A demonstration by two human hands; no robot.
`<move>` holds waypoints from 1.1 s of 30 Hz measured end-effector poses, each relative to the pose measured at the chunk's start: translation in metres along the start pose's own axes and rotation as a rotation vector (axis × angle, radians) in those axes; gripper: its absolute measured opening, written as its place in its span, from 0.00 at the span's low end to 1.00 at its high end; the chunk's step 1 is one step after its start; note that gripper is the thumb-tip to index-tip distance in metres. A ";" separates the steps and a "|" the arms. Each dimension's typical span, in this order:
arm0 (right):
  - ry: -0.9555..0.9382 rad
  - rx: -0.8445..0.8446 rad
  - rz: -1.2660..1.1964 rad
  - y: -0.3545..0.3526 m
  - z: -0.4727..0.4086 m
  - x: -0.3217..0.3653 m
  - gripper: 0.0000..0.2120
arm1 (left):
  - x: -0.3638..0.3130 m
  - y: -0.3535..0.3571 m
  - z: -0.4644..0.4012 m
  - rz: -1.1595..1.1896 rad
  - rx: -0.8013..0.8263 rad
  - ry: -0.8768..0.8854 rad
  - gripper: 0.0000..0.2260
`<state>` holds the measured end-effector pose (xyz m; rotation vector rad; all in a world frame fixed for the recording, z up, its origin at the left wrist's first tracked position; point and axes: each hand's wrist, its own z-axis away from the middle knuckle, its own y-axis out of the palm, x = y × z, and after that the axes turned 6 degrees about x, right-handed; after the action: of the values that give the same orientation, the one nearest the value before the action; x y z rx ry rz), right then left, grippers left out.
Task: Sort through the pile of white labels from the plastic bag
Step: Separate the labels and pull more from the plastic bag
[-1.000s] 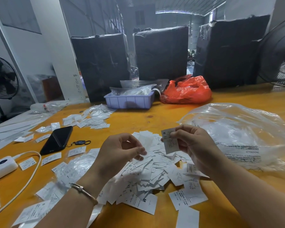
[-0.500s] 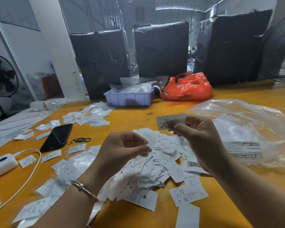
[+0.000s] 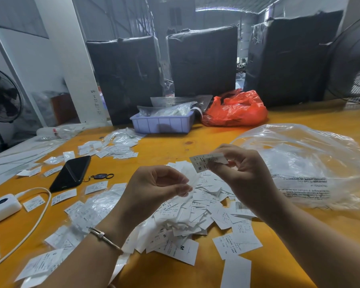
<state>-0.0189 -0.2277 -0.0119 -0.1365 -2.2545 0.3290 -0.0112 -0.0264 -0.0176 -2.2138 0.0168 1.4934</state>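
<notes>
A pile of white labels [image 3: 195, 213] with size letters lies on the orange table [image 3: 164, 148] in front of me. My right hand [image 3: 243, 175] hovers above the pile's far side and pinches one label marked M [image 3: 206, 162] between thumb and fingers. My left hand [image 3: 154, 188] hangs over the pile's left part with fingers curled toward the thumb; it seems to pinch a thin white piece, but blur hides it. The large clear plastic bag [image 3: 303, 163] lies crumpled just right of my right hand.
A black phone [image 3: 71, 173] with a key fob, a white power bank [image 3: 0, 208] and its cable lie at left among scattered labels. A purple tray [image 3: 162, 123] and an orange-red bag [image 3: 235, 111] sit at the back before black-wrapped bundles. Fans stand at both sides.
My right hand lifted the single label off the pile and turned it flat, then shifted it slightly right. My left hand stayed over the pile, fingers curling toward the thumb.
</notes>
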 end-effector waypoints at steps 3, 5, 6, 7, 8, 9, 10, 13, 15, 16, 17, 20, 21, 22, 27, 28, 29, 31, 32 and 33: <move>0.005 0.014 0.045 0.001 0.000 0.000 0.08 | 0.001 0.000 0.000 0.006 -0.002 0.000 0.10; 0.003 0.029 0.083 0.002 0.001 0.000 0.09 | 0.001 -0.001 0.001 0.003 -0.001 0.002 0.11; 0.000 0.042 0.103 0.002 0.001 0.000 0.09 | 0.002 -0.001 0.002 -0.009 0.003 0.001 0.11; -0.004 0.057 0.125 0.002 0.001 0.000 0.10 | 0.002 -0.001 0.002 -0.022 0.008 0.000 0.11; -0.009 0.071 0.149 0.001 0.001 0.000 0.10 | 0.003 -0.001 0.002 -0.031 0.013 -0.002 0.10; -0.015 0.082 0.174 0.001 0.002 0.000 0.09 | 0.003 -0.001 0.002 -0.038 0.016 -0.004 0.11; -0.019 0.087 0.201 0.001 0.002 -0.001 0.09 | 0.003 -0.001 0.002 -0.048 0.019 -0.004 0.11; 0.002 0.058 0.240 0.001 0.002 -0.003 0.09 | 0.004 0.000 0.002 -0.071 0.035 -0.002 0.12; 0.034 0.038 0.220 0.001 0.001 -0.004 0.10 | 0.004 0.000 0.002 -0.080 0.042 -0.002 0.12; 0.050 0.036 0.212 0.000 0.000 -0.004 0.10 | 0.004 0.000 0.002 -0.084 0.042 -0.004 0.11; 0.066 0.036 0.207 0.000 0.000 -0.005 0.11 | 0.004 -0.001 0.002 -0.085 0.042 -0.005 0.10; 0.089 0.031 0.194 -0.001 0.001 -0.006 0.10 | 0.004 0.000 0.001 -0.095 0.042 0.000 0.10; 0.092 0.029 0.191 -0.001 0.001 -0.006 0.09 | 0.004 0.000 0.001 -0.096 0.039 0.002 0.10; 0.095 0.025 0.193 -0.002 0.001 -0.006 0.08 | 0.004 0.000 0.001 -0.095 0.035 0.003 0.10; 0.095 0.004 0.209 -0.002 0.001 -0.007 0.08 | 0.004 -0.001 0.001 -0.060 0.003 0.013 0.07; 0.090 0.006 0.208 -0.002 0.001 -0.007 0.08 | 0.004 -0.001 0.001 -0.052 -0.005 0.013 0.07; 0.085 0.009 0.209 -0.002 0.002 -0.006 0.09 | 0.004 -0.001 0.001 -0.045 -0.009 0.013 0.07; 0.072 0.012 0.219 -0.002 0.002 -0.006 0.09 | 0.004 -0.001 0.001 -0.035 -0.011 0.016 0.07; 0.068 0.015 0.225 -0.001 0.002 -0.005 0.10 | 0.004 -0.001 0.001 -0.033 -0.010 0.019 0.07; 0.066 0.021 0.228 -0.001 0.002 -0.005 0.10 | 0.004 -0.001 0.001 -0.032 -0.008 0.021 0.07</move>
<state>-0.0174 -0.2300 -0.0163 -0.3894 -2.1727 0.4617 -0.0097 -0.0240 -0.0210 -2.2263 -0.0178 1.4554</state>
